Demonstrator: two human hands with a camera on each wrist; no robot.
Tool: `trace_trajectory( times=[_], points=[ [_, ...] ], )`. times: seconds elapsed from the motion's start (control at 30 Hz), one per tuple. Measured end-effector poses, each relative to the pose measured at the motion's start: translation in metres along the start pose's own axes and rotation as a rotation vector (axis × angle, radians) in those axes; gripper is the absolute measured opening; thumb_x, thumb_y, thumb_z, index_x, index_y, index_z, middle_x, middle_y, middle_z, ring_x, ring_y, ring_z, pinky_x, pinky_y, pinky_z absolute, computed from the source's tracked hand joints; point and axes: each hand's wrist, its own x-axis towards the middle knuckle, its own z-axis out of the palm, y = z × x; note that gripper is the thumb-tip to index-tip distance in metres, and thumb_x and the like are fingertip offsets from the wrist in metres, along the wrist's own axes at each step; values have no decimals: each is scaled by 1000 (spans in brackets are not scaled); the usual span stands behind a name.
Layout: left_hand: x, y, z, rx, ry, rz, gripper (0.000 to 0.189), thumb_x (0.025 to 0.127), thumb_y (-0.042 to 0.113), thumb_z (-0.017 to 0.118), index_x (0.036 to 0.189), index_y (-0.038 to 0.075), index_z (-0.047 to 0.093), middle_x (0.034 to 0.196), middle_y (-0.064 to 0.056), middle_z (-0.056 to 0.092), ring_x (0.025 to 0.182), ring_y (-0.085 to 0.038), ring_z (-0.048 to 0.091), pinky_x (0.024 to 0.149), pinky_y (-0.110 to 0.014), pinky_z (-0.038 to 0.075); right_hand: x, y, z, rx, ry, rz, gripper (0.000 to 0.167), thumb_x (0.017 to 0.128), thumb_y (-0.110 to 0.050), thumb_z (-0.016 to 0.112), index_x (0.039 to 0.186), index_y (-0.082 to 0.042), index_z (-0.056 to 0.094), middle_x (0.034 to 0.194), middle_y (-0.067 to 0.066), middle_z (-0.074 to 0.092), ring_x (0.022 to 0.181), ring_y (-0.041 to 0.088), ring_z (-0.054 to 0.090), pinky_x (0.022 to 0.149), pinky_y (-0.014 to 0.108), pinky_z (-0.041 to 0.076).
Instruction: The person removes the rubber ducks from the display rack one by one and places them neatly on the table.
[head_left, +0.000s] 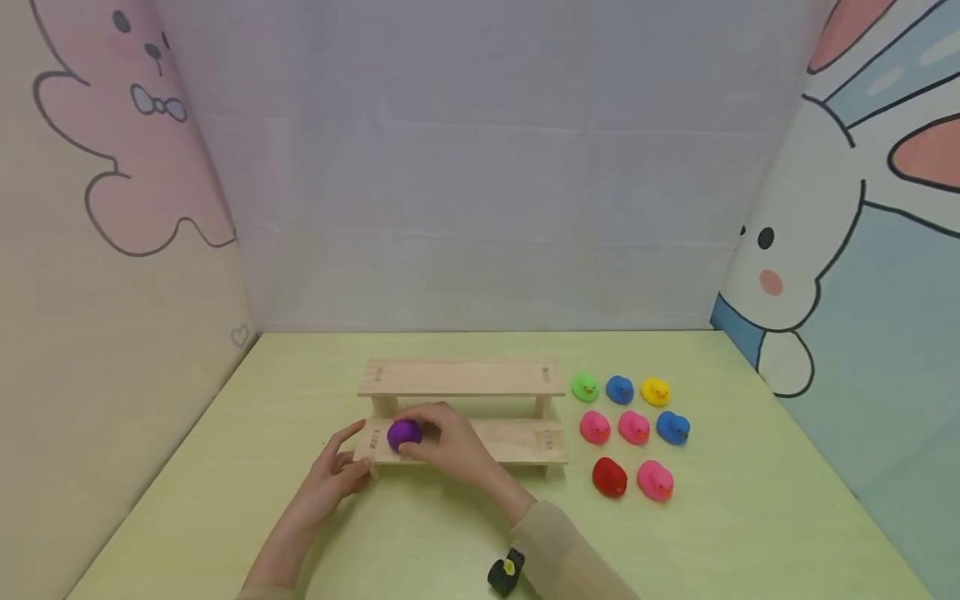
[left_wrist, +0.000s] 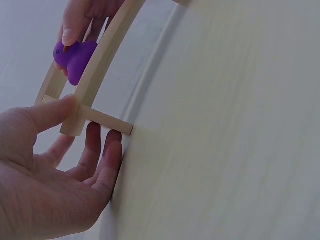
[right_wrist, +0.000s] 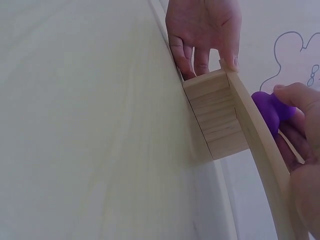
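Observation:
A purple rubber duck (head_left: 403, 434) is on the left part of the lower board of a two-step wooden rack (head_left: 517, 442). My right hand (head_left: 453, 446) pinches this duck between thumb and fingers. In the left wrist view the duck (left_wrist: 75, 62) is upright on the board, its beak under the right fingertips. My left hand (head_left: 327, 483) holds the rack's left end. Its thumb presses the board's edge and its curled fingers touch the end support, as the left wrist view shows. From the right wrist view, the left hand (right_wrist: 205, 30) appears beyond the wooden support.
Right of the rack, rubber ducks stand in rows: green (head_left: 585, 387), blue (head_left: 619, 389), yellow (head_left: 656, 392), pink (head_left: 595, 427), red (head_left: 610, 477) and others. The rack's upper board (head_left: 461, 377) stands behind. A black strap-like item (head_left: 506, 573) sits by the right sleeve.

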Motion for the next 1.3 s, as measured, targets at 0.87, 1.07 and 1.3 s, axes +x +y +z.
trace_trajectory(
  times=[0.87,1.07,1.3],
  points=[
    [-1,4,3,26,20,-13,64,100,20,57,156,26,25,139,-24,51,108,-18,61,88,-25,53,-14,-8,-22,50,-39,-1,38,88,-25,75,125,-21,68,125,-5,68,114,11,58,97,28,51],
    [-1,2,4,25,27,-12,64,100,18,57,155,25,26,139,-26,51,108,-17,61,87,-24,53,-29,-18,-39,38,-19,-62,39,86,-22,77,124,-21,68,126,-4,69,115,14,59,95,32,53],
    [-2,2,5,29,28,-16,64,100,20,58,155,26,26,134,-23,54,105,-16,61,87,-25,53,-49,-24,-59,45,37,-102,36,86,-22,77,121,-23,69,123,-6,69,113,10,59,94,34,55]
  ],
)
